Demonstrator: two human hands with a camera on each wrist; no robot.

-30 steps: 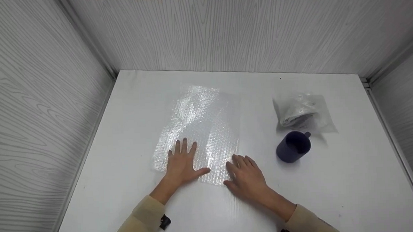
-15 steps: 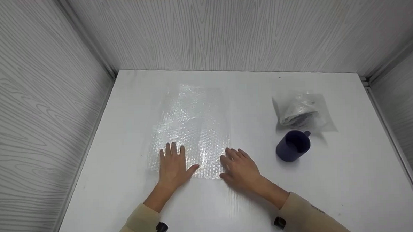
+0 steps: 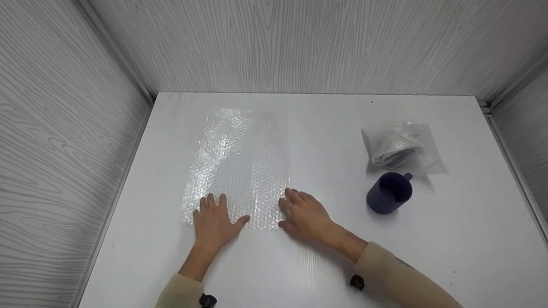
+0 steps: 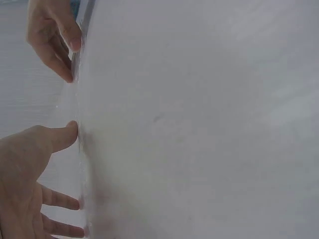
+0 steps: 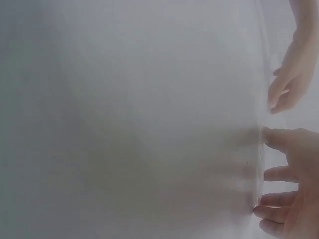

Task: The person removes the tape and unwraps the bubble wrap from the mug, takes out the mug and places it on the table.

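A clear bubble wrap sheet or bag (image 3: 237, 169) lies flat on the white table, left of the middle in the head view. My left hand (image 3: 212, 226) rests on its near left corner with the fingers spread and the thumb pointing right. At the near right corner, my right hand (image 3: 307, 216) touches the edge with gently bent fingertips and thumb. The left wrist view shows the thumb and fingers of my left hand (image 4: 25, 169) against the plastic. In the right wrist view, my right hand's fingers (image 5: 280, 174) meet the thin edge of the wrap.
A dark blue mug (image 3: 389, 193) stands upright to the right, its handle pointing to the far right. Just behind it lies a clear plastic bag (image 3: 405, 150) with something bundled inside. Wood-patterned panels (image 3: 269, 43) wall the table (image 3: 335, 281) at the back and sides.
Both hands have moved left and slightly away from me, and the bubble wrap has slid with them. The mug and the plastic bag have stayed in place.
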